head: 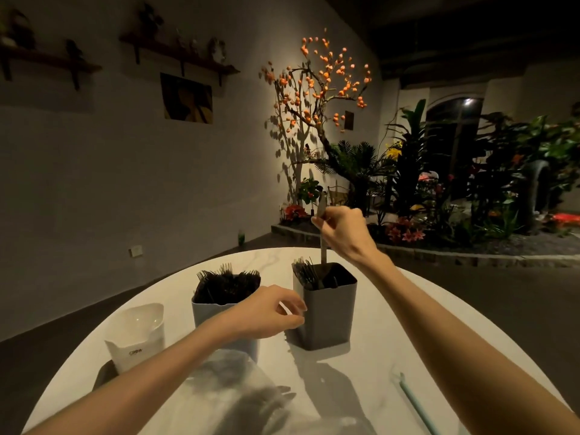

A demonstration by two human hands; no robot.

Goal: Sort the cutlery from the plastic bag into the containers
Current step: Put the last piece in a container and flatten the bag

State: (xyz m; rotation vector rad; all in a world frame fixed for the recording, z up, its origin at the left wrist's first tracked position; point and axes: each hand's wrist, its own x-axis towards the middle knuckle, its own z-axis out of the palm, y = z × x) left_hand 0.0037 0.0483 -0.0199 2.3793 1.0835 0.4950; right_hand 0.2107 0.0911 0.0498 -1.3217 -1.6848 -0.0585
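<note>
1. Counter [408, 324]: rounded top, smooth pale surface with faint marbling, lit from above.
2. Dark grey container [326, 312]: square-sectioned matte plastic tub with rounded corners, standing upright right of centre. A cluster of thin dark cutlery leans in its far left corner; whether forks or knives cannot be told.
3. Light grey container [219, 312]: same shape, paler, just left of the dark one and apart from it. Packed with black plastic forks [227, 284], tines up.
4. Right hand [342, 233]: raised above the dark grey container, fingers curled and pinching a slim grey utensil [323, 246]. The utensil stands nearly upright, its lower end dipping inside the container's rim, its upper end rising past the fingers. Its type is too blurred to name.
5. Left hand [270, 312]: hovering between the two containers, in front of the light one. Fingers loosely curled with thumb and forefinger tips close; nothing is seen held.
6. Plastic bag [251, 400]: clear, crumpled film lying at the near edge, with pale cutlery shapes dimly seen through it.
7. White pouch [138, 334]: glossy, stand-up, with small dark print, at far left.
8. Pale blue stick [417, 406]: thin and straight, lying at near right.
</note>
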